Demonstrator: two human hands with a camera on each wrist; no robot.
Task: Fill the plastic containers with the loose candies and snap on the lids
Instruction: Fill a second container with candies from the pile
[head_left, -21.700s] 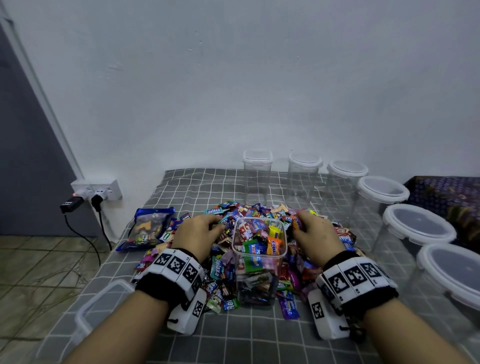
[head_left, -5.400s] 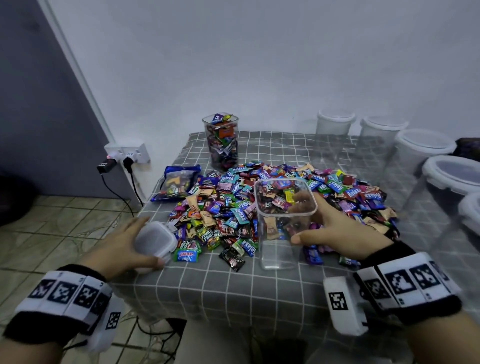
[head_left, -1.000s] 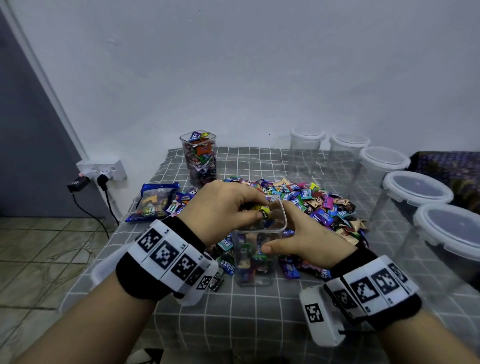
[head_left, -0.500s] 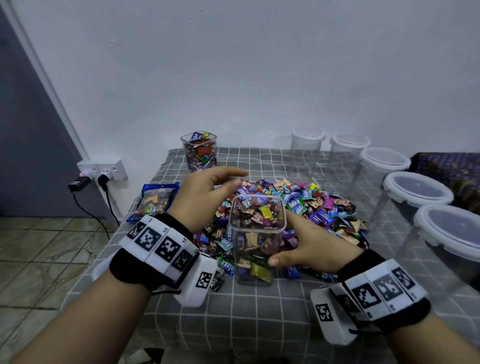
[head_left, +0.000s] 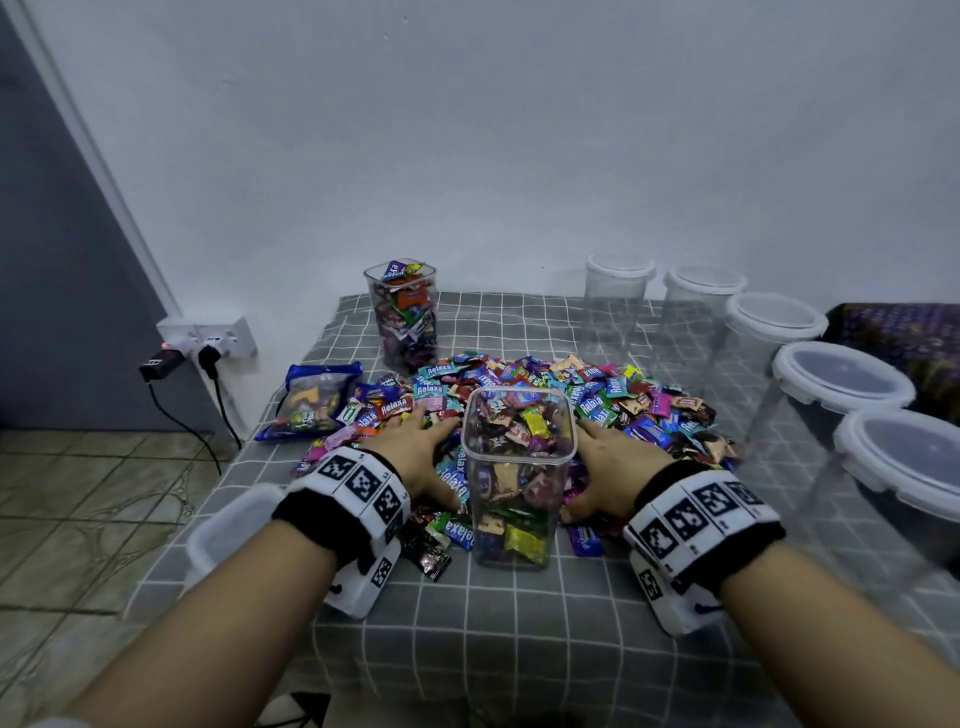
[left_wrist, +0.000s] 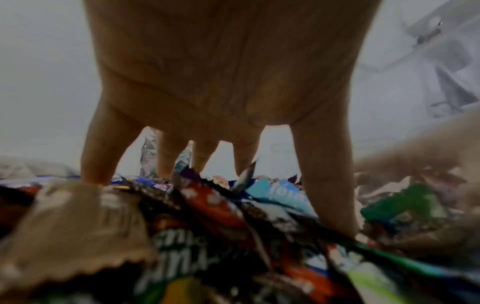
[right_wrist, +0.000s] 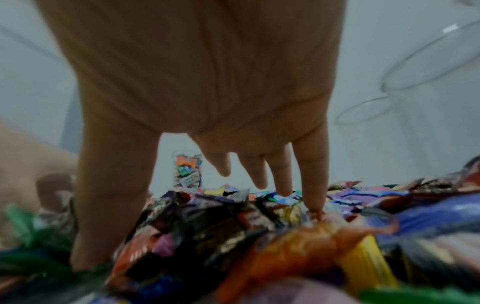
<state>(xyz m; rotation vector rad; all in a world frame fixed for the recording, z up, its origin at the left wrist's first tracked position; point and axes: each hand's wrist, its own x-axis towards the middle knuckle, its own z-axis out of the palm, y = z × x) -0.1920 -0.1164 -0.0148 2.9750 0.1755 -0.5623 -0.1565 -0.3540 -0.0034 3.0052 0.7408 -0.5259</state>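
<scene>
A clear square container (head_left: 519, 499) stands open in front of the candy pile (head_left: 639, 410), filled with wrapped candies almost to its rim. My left hand (head_left: 418, 444) lies flat on the pile just left of it, fingers spread into the wrappers (left_wrist: 207, 216). My right hand (head_left: 610, 457) lies on the pile just right of it, with straight fingers (right_wrist: 311, 176) touching the candies. Neither hand holds anything. A loose white lid (head_left: 228, 530) lies at the table's front left, partly behind my left wrist. A second filled, lidless container (head_left: 402, 317) stands at the back.
Several empty lidded containers (head_left: 774, 332) line the back and right side of the checked cloth table (head_left: 519, 649). A blue snack bag (head_left: 317, 400) lies left of the pile. A wall socket with plugs (head_left: 208, 343) sits beyond the table's left edge.
My left hand dropped candies into the container, lifted, and came down on the pile. My right hand let go of the container's side and now rests on the candies.
</scene>
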